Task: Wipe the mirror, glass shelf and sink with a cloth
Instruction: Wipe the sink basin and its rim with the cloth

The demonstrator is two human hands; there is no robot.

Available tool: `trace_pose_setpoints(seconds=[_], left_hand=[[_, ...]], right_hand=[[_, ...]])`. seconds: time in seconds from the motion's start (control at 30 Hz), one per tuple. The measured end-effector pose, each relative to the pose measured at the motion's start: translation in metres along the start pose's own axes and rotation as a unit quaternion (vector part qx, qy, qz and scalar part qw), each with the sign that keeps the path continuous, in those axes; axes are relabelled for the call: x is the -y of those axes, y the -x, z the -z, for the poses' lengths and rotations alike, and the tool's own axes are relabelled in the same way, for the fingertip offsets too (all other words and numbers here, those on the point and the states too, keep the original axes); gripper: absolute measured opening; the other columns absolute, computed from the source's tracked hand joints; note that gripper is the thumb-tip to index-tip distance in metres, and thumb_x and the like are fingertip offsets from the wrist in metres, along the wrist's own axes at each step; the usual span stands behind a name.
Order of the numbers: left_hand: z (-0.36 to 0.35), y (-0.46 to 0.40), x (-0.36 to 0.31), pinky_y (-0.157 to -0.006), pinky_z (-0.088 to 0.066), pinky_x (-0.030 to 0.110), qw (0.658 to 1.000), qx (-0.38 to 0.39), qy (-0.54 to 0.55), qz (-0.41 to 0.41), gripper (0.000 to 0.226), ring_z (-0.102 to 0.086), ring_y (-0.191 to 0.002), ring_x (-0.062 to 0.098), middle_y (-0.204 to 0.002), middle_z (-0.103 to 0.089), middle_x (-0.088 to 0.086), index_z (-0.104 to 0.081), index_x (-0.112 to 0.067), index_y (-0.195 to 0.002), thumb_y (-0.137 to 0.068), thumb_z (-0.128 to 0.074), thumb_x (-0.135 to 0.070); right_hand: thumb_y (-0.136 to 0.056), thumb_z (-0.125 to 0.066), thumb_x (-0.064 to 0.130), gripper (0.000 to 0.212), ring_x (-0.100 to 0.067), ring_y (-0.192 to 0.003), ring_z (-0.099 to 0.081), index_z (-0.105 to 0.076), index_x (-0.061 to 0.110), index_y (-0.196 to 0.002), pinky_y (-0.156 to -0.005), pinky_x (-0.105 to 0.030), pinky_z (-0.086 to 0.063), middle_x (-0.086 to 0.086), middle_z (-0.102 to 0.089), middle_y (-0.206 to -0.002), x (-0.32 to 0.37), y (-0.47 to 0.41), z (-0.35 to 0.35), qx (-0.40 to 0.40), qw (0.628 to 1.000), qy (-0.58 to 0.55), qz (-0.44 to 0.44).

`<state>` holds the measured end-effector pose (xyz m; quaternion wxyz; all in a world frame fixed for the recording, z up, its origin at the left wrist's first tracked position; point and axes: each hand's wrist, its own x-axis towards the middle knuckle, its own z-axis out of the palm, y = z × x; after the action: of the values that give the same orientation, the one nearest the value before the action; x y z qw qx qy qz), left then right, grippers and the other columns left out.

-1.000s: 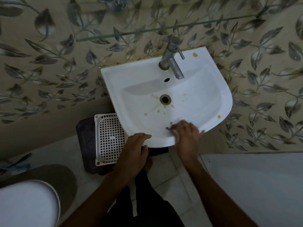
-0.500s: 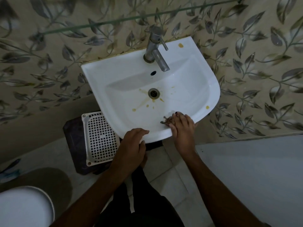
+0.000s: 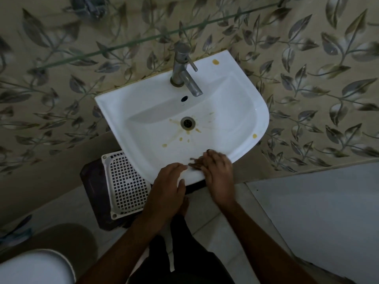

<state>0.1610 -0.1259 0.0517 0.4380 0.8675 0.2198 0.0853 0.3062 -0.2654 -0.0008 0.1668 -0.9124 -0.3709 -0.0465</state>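
Sink [image 3: 235, 111], white, fixed to the leaf-pattern wall [image 3: 317, 78], seen from above. Cloth [image 3: 194, 161] is a small dark bunch on the sink's front rim, near the middle, mostly hidden under the right hand [image 3: 218, 171]. Right hand lies palm down over the cloth w/ fingers bent and close together, pressing it to the rim; hand is blurred, so can't tell if the thumb pinches the cloth. Left hand [image 3: 167, 186] rests on the front edge just left of the cloth, fingers together and curled over the lip, thumb against the outer face of the sink; fingertips nearly touch the cloth.

Brown-yellow stains [image 3: 176, 134] fan out from the drain [image 3: 187, 122] toward the front left, w/ 1 spot on the rim by the tap and 1 spot on the right rim. Tap [image 3: 183, 68] stands at the back, spout angled over the bowl, overflow hole just below it. Glass shelf [image 3: 143, 41] shows as a thin greenish edge running across the wall above the tap.

Under the sink, left: white grid basket [image 3: 127, 185] lying on a dark box [image 3: 92, 191]. Bottom left corner: white rounded toilet rim [image 3: 37, 265]. Bare foot [image 3: 183, 208] and dark trousers [image 3: 184, 259] below the hands, on pale floor tiles [image 3: 215, 222].
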Motion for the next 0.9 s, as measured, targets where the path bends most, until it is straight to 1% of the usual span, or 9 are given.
trace_pose_setpoints(seconds=[0.13, 0.2, 0.3, 0.43, 0.57, 0.63, 0.73, 0.8, 0.9], left_hand=[[0.012, 0.012, 0.021, -0.112, -0.04, 0.03, 0.997, -0.026, 0.036, 0.056, 0.036, -0.051, -0.126, 0.015, -0.135, -0.055, -0.003, -0.058, -0.018, -0.133, -0.098, -0.051, -0.013], [0.017, 0.015, 0.025, -0.109, -0.042, 0.028, 0.995, -0.043, 0.049, 0.07, 0.035, -0.052, -0.121, 0.012, -0.132, -0.054, -0.006, -0.057, -0.019, -0.132, -0.098, -0.053, -0.01], [0.029, 0.016, 0.029, -0.106, -0.036, 0.014, 0.994, -0.069, 0.053, 0.069, 0.034, -0.048, -0.116, 0.002, -0.126, -0.054, -0.007, -0.057, -0.02, -0.128, -0.098, -0.044, -0.027], [0.05, 0.018, 0.032, -0.112, -0.034, 0.022, 0.988, -0.11, 0.052, 0.092, 0.045, -0.05, -0.125, 0.01, -0.132, -0.058, -0.002, -0.059, -0.015, -0.13, -0.099, -0.037, -0.039], [0.071, 0.021, 0.036, -0.111, -0.035, 0.02, 0.981, -0.141, 0.073, 0.114, 0.045, -0.05, -0.125, 0.008, -0.131, -0.057, -0.005, -0.058, -0.019, -0.13, -0.098, -0.035, -0.041], [0.076, 0.02, 0.04, -0.11, -0.033, 0.016, 0.976, -0.162, 0.082, 0.121, 0.042, -0.05, -0.126, 0.009, -0.131, -0.057, -0.005, -0.059, -0.018, -0.129, -0.099, -0.037, -0.036], [0.084, 0.016, 0.042, -0.109, -0.033, 0.013, 0.97, -0.19, 0.082, 0.126, 0.035, -0.052, -0.124, 0.009, -0.13, -0.06, -0.002, -0.062, -0.015, -0.127, -0.099, -0.042, -0.022], [0.09, 0.013, 0.043, -0.107, -0.031, 0.008, 0.97, -0.2, 0.079, 0.115, 0.033, -0.051, -0.121, 0.002, -0.128, -0.059, -0.007, -0.062, -0.018, -0.126, -0.099, -0.044, -0.018], [0.093, 0.007, 0.049, -0.109, -0.032, 0.012, 0.97, -0.194, 0.084, 0.117, 0.035, -0.05, -0.121, 0.001, -0.128, -0.059, -0.01, -0.062, -0.019, -0.126, -0.098, -0.042, -0.023]], right_hand=[[-0.104, -0.038, 0.038, 0.047, -0.027, -0.127, -0.046, -0.066, 0.009, -0.128, -0.109, -0.05, -0.039, -0.009, -0.06, -0.137, 0.008, -0.001, 0.003, -0.033, 0.999, -0.001, -0.039], [-0.101, -0.043, 0.034, 0.043, -0.027, -0.13, -0.043, -0.064, 0.01, -0.13, -0.108, -0.05, -0.039, -0.009, -0.057, -0.139, 0.039, 0.013, -0.007, -0.021, 0.999, -0.022, -0.017], [-0.1, -0.048, 0.034, 0.047, -0.026, -0.139, -0.04, -0.054, 0.013, -0.142, -0.116, -0.048, -0.032, -0.007, -0.047, -0.151, 0.096, 0.037, -0.03, 0.042, 0.996, -0.071, 0.021], [-0.105, -0.044, 0.028, 0.052, -0.024, -0.148, -0.028, -0.034, 0.019, -0.154, -0.117, -0.046, -0.028, -0.003, -0.026, -0.163, 0.144, 0.024, -0.056, 0.107, 0.992, -0.043, 0.047], [-0.099, -0.042, 0.033, 0.059, -0.03, -0.141, -0.032, -0.031, 0.014, -0.154, -0.116, -0.048, -0.035, -0.015, -0.029, -0.16, 0.175, -0.025, -0.055, 0.116, 0.987, -0.106, 0.038], [-0.1, -0.036, 0.037, 0.063, -0.034, -0.148, -0.023, -0.023, 0.014, -0.158, -0.117, -0.053, -0.031, -0.013, -0.015, -0.165, 0.184, -0.048, -0.061, 0.147, 0.98, -0.126, 0.037], [-0.104, -0.043, 0.039, 0.066, -0.029, -0.153, -0.011, -0.012, 0.022, -0.16, -0.118, -0.056, -0.028, -0.003, 0.0, -0.168, 0.178, -0.051, -0.074, 0.18, 0.975, -0.119, 0.047], [-0.105, -0.039, 0.042, 0.063, -0.026, -0.153, -0.011, -0.014, 0.023, -0.16, -0.116, -0.056, -0.03, -0.001, -0.003, -0.168, 0.167, -0.036, -0.073, 0.174, 0.975, -0.121, 0.069], [-0.1, -0.056, 0.03, 0.07, -0.029, -0.149, -0.019, -0.017, 0.027, -0.158, -0.112, -0.06, -0.034, -0.002, -0.01, -0.167, 0.165, -0.021, -0.065, 0.135, 0.979, -0.134, 0.068]])
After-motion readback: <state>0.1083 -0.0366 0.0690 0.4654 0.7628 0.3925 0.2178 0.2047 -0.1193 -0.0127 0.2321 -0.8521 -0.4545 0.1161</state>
